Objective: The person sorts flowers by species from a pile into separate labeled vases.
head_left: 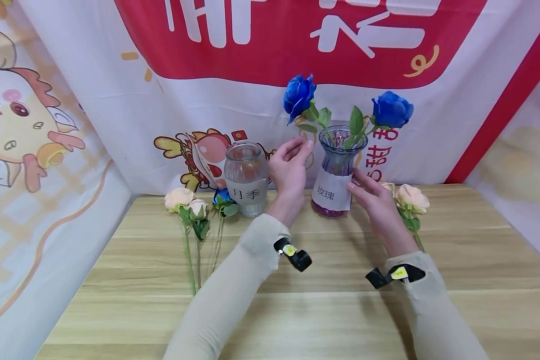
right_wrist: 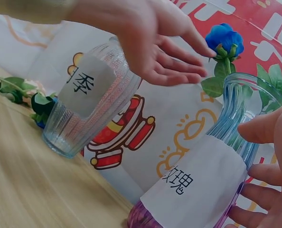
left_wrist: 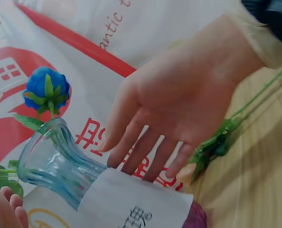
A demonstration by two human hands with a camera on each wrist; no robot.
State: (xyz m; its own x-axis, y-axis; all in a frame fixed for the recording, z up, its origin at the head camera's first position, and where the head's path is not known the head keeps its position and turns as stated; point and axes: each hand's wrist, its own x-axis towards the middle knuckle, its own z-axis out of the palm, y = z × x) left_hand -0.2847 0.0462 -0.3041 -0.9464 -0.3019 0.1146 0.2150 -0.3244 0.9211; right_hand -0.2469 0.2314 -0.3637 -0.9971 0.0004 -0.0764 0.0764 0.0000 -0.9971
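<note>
At the back of the desk [head_left: 324, 305] stands one glass vase [head_left: 334, 187], paper-labelled, holding two blue roses [head_left: 299, 97]. Right hand [head_left: 375, 202]: beside it, fingers extended, gripping nothing; contact unclear. Left hand [head_left: 291, 167]: between vase and clear glass jar [head_left: 246, 177], fingers loosely bent, released. Flanking: pale roses [head_left: 179, 199]; one lying blue rose [head_left: 222, 196] beside the jar.

The left arm [head_left: 227, 295] and right arm [head_left: 441, 310], in pale sleeves [head_left: 263, 240], reach forward from the near side, slanting toward each other. The left hand [head_left: 293, 164] sits higher and slightly farther off, fingers [right_wrist: 173, 78] loosely bent, thumb [right_wrist: 198, 40] apart from them. The right hand [head_left: 377, 202] is lower and to the right, palm [left_wrist: 183, 95] turned left, its fingers slightly spread and relaxed, almost straight
</note>
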